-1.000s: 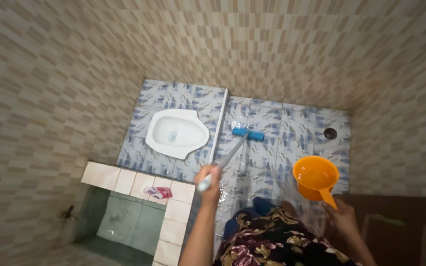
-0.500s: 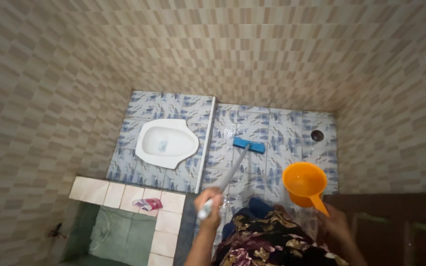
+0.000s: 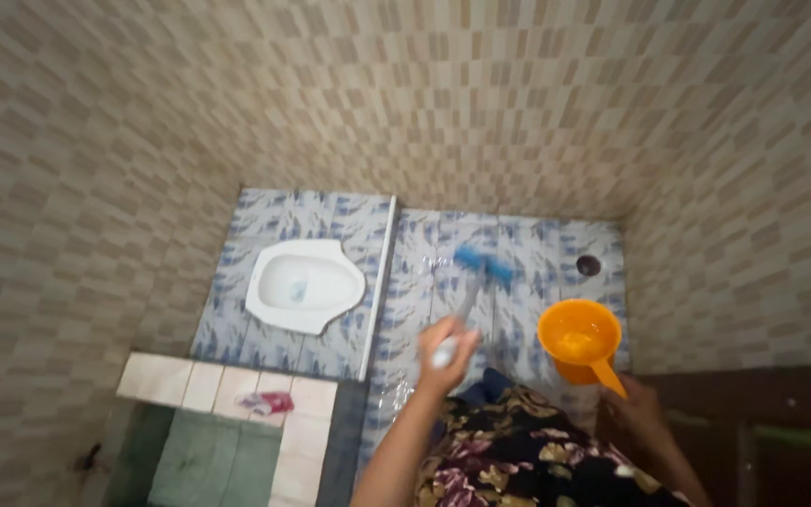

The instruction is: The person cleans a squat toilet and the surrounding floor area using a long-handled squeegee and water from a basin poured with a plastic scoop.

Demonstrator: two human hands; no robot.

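The left hand (image 3: 446, 352) has its fingers clamped round the top of a pale brush handle (image 3: 466, 302); from there the handle slants up and away to the blue brush head (image 3: 482, 266), which rests on the wet blue-patterned floor (image 3: 527, 253), blurred in the picture. The right hand (image 3: 638, 408) has its fingers closed on the handle of an orange dipper (image 3: 578, 338), held level above the floor just right of the brush, with water in its bowl. Between the two arms shows a dark floral garment (image 3: 527, 460). Beyond the dipper, a dark round drain (image 3: 589, 266) sits in the floor near the right wall. A white raised strip (image 3: 379, 282) splits the floor; on its far left side lies a white squat toilet (image 3: 304, 284), well apart from the brush head. Nearer, at lower left, a pale tiled basin rim (image 3: 190, 383) carries a small pink and white packet (image 3: 265, 403). Beige checkered wall tiles (image 3: 424, 103) close in on all sides
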